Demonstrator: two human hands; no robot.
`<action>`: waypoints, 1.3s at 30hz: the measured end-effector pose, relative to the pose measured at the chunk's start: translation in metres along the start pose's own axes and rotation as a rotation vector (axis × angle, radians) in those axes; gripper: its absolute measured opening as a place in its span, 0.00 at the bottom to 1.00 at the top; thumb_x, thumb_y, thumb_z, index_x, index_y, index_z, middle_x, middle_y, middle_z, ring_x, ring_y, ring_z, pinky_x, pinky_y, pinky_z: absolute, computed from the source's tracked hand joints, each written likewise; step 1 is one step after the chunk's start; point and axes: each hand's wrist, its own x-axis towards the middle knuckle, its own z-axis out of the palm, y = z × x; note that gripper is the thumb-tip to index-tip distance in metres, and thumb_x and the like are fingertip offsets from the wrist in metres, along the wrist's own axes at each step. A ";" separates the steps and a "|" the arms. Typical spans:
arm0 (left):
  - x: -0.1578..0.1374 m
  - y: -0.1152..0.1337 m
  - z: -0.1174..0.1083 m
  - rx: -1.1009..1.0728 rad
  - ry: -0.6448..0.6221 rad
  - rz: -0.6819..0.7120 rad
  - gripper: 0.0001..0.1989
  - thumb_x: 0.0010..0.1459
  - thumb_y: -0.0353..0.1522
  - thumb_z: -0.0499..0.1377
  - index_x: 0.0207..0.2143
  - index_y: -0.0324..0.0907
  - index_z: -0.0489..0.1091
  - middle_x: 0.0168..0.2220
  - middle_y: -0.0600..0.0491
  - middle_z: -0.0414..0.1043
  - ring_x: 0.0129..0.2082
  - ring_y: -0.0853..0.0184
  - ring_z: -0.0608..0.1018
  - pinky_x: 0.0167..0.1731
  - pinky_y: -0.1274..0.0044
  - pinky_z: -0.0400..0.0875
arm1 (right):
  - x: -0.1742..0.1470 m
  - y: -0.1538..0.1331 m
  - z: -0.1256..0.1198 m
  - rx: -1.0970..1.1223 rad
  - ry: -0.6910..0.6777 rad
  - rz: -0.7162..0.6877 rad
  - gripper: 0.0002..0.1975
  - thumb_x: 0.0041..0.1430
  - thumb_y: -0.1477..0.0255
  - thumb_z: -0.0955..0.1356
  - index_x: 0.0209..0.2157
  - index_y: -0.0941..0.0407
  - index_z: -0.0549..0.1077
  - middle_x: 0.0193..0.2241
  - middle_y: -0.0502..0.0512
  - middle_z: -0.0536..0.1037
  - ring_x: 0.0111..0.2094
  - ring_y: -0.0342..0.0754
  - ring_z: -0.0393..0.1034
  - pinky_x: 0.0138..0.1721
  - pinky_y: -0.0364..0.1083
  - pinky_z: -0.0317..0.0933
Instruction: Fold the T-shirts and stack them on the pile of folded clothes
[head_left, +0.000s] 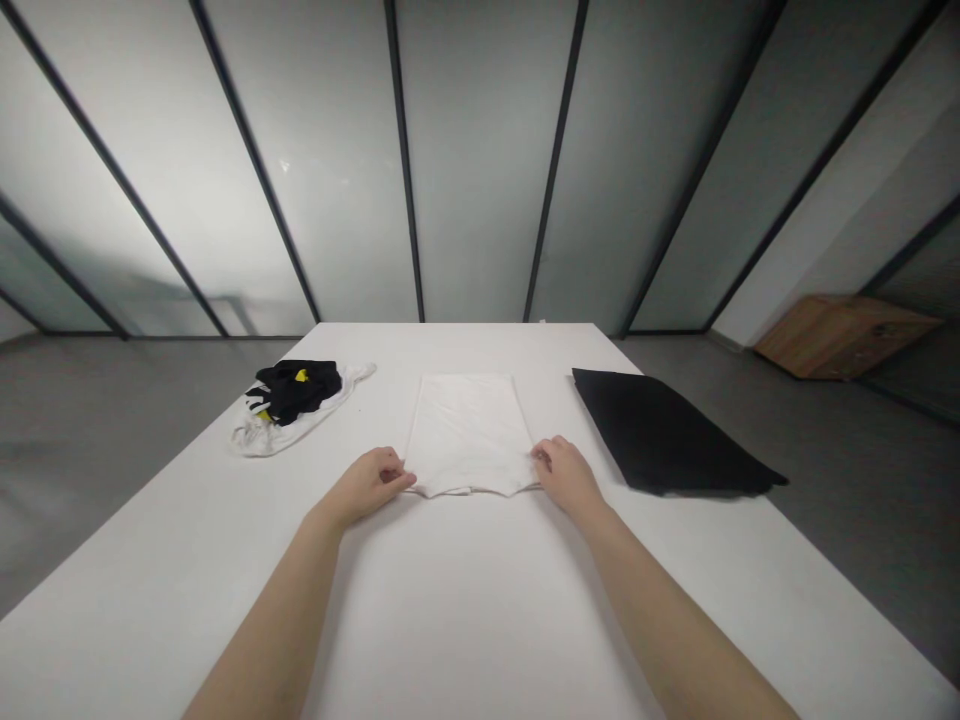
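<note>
A white garment [471,430] lies flat on the table in front of me, folded into a roughly rectangular shape. Its near edge is a little wavy and shows layers. At its near left corner my left hand [375,480] pinches the fabric between thumb and fingers. My right hand [564,474] grips the near right corner the same way, its fingers curled over the cloth. Whether the piece is a shirt or another garment I cannot tell. Both forearms reach in from the bottom of the view.
On the white table [465,620], a crumpled pile of black clothing [307,388] with yellow bits rests at the left on white fabric [274,438]. To the right lies a flat black sheet or folded cloth [667,435], reaching the table's edge. A wooden cabinet [832,335] stands beyond.
</note>
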 end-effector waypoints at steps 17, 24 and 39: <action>0.006 0.048 0.052 0.305 0.104 0.113 0.20 0.73 0.43 0.50 0.41 0.44 0.79 0.43 0.45 0.81 0.43 0.58 0.80 0.49 0.66 0.72 | -0.016 -0.059 0.002 0.062 -0.180 -0.348 0.19 0.77 0.66 0.60 0.44 0.53 0.82 0.49 0.59 0.81 0.49 0.53 0.73 0.55 0.51 0.62; -0.003 0.071 0.056 0.343 -0.036 0.014 0.28 0.71 0.48 0.51 0.22 0.45 0.73 0.23 0.47 0.74 0.26 0.60 0.76 0.32 0.69 0.68 | -0.021 -0.074 -0.005 -0.021 -0.323 -0.209 0.28 0.76 0.56 0.61 0.25 0.53 0.78 0.26 0.56 0.79 0.28 0.49 0.71 0.34 0.46 0.58; 0.007 0.025 0.117 0.401 0.251 -0.117 0.30 0.72 0.46 0.51 0.72 0.47 0.61 0.73 0.40 0.58 0.73 0.40 0.58 0.67 0.44 0.56 | -0.029 -0.064 0.048 -0.028 -0.198 -0.183 0.30 0.74 0.53 0.61 0.72 0.47 0.63 0.75 0.58 0.55 0.76 0.68 0.44 0.72 0.67 0.40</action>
